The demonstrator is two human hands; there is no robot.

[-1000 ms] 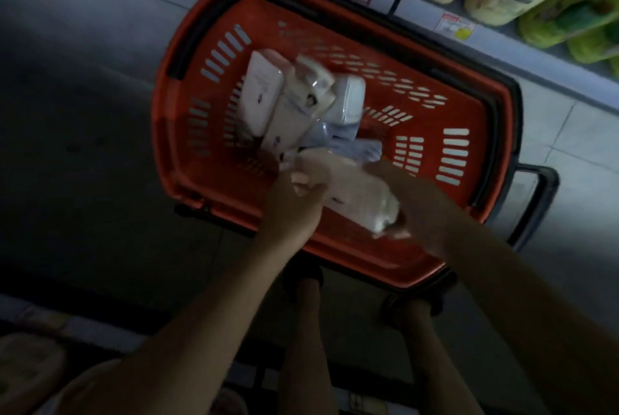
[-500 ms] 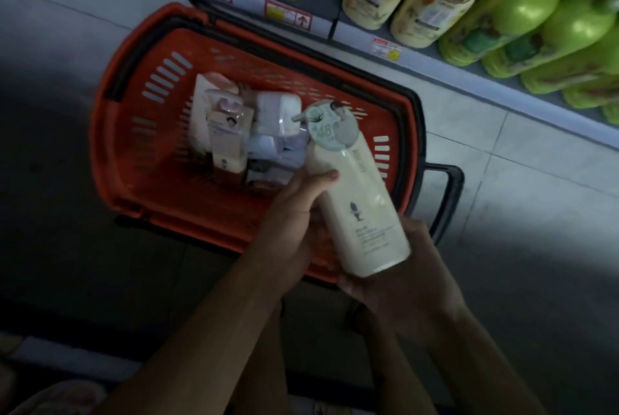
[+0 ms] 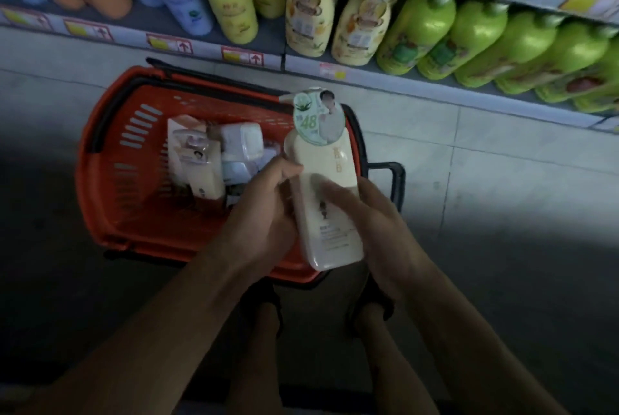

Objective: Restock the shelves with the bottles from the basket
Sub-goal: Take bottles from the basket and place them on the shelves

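Note:
A cream bottle (image 3: 326,200) with a round paper tag at its neck is held above the near right corner of the orange basket (image 3: 110,180). My left hand (image 3: 264,213) grips its left side with the thumb up near the shoulder. My right hand (image 3: 375,227) wraps its right side and base, fingers laid across the front. Several white and cream bottles (image 3: 214,160) lie in the basket on the floor.
The bottom shelf (image 3: 301,62) runs along the top, stocked with green bottles (image 3: 469,42), yellow pump bottles (image 3: 308,12), pale blue and orange ones at the left. Price tags line its edge. My feet stand on the grey tiled floor (image 3: 502,180) below the basket.
The cream bottle came up out of the basket into both hands. The view tilted up, so the shelf with its bottles now fills the top.

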